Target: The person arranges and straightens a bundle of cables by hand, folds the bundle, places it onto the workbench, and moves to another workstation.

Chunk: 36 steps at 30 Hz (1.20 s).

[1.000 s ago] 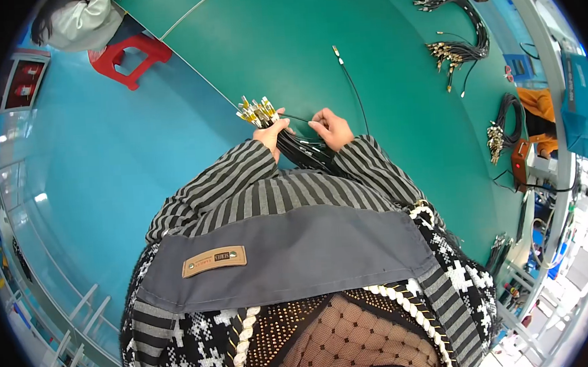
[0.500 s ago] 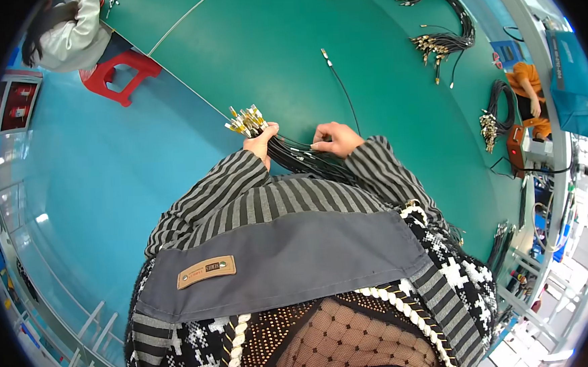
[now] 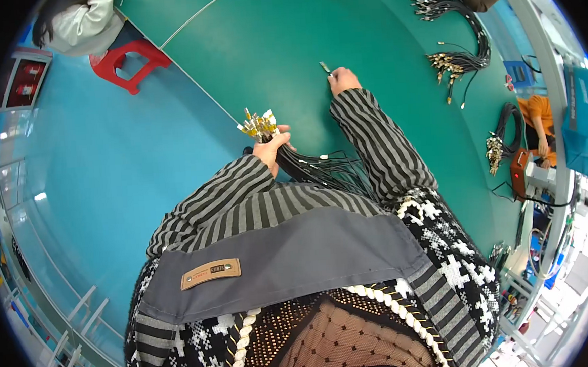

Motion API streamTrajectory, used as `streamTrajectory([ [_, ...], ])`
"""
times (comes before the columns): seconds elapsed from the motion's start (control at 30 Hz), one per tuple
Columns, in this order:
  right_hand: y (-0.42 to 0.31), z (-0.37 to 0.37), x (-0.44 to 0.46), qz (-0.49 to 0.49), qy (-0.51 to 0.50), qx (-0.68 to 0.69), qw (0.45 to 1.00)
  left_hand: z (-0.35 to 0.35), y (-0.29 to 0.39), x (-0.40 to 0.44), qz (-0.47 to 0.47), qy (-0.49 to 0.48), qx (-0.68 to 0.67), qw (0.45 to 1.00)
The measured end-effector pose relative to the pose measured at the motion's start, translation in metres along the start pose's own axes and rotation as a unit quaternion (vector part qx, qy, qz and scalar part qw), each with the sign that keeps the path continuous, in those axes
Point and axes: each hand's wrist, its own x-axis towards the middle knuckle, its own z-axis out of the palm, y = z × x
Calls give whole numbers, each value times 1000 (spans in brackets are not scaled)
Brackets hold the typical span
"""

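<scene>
A: What's the right hand [image 3: 344, 80] doing now?
B: It has left the bundle's side and reached out over the table [image 3: 273, 57]. Its fingers look pinched on the loose cable [image 3: 325, 67], just behind the end, which pokes out past them.
A: And the rest of that cable?
B: Can't tell; hand and sleeve cover it.
A: The left hand [image 3: 272, 148]?
B: Same as before, clamped around the cable bundle [image 3: 297, 165] just below its connectors [image 3: 259, 124]. The black lengths trail to the right, close to the body.
A: So what does the change mean?
B: I'd judge the single cable is now picked out, though it's still apart from the bundle.
A: Farther out?
B: A curved bundle [image 3: 481, 36] and a coiled one [image 3: 510, 122] lie on the table's right side, both well apart from the hands.
</scene>
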Motion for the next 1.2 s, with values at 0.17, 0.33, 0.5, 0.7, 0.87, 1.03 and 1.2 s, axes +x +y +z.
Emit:
streamTrajectory([
  [0.17,-55,-12,-79,-93,-173,333,922,1,-1,6,19,-4,1,1000],
  [0.33,-68,-36,-119,-28,-190,422,886,6,0,2,-16,49,19,999],
  [0.5,-75,-42,-131,-62,-150,402,901,12,1,-7,10,61,0,998],
  [0.7,-76,-52,-147,-88,-145,300,939,5,-5,-13,33,62,-11,997],
  [0.87,-64,-66,-161,-138,-159,248,946,7,-8,-22,38,44,5,998],
  [1.03,-55,-78,-173,-90,-229,364,898,12,-7,-35,53,32,19,998],
  [1.2,-60,-64,-186,-151,-150,345,914,9,-8,-39,66,10,11,998],
])
